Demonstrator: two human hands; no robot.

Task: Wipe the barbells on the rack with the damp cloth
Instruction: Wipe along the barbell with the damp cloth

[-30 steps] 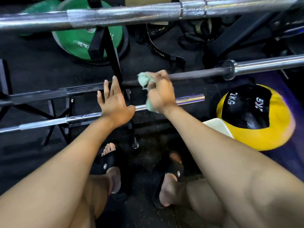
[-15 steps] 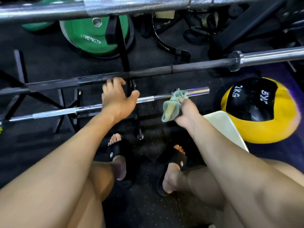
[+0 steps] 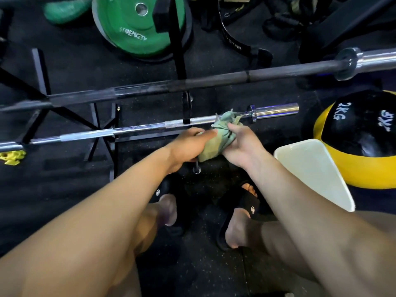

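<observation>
- The cloth (image 3: 216, 140) is soft, limp and light; being damp it should cling to itself and bunch, so it is best taken by a folded wad that fills the palm, not by a loose corner.
- It sits bunched between both hands, in front of and just below the chrome bar (image 3: 132, 130), its upper tuft overlapping that bar's line near the collar; whether it touches the steel I cannot tell.
- The left hand (image 3: 188, 142) grips the cloth's lower left part, fingers (image 3: 201, 135) curled over its top edge.
- The right hand (image 3: 240, 142) holds the cloth from the right, palm up, fingers wrapped into the folds.
- Judging from this, the person is refolding or regripping the wad, not wiping at this instant.
- The bars are stiff, heavy and fixed on the rack (image 3: 102, 129); smooth chrome will let the wet cloth slide, the knurled stretches will drag at it.
- The dark bar (image 3: 192, 84) lies further back and higher, well apart from the hands.
- For wiping, wrapping the cloth round a bar with one hand and running it along would suit.
</observation>
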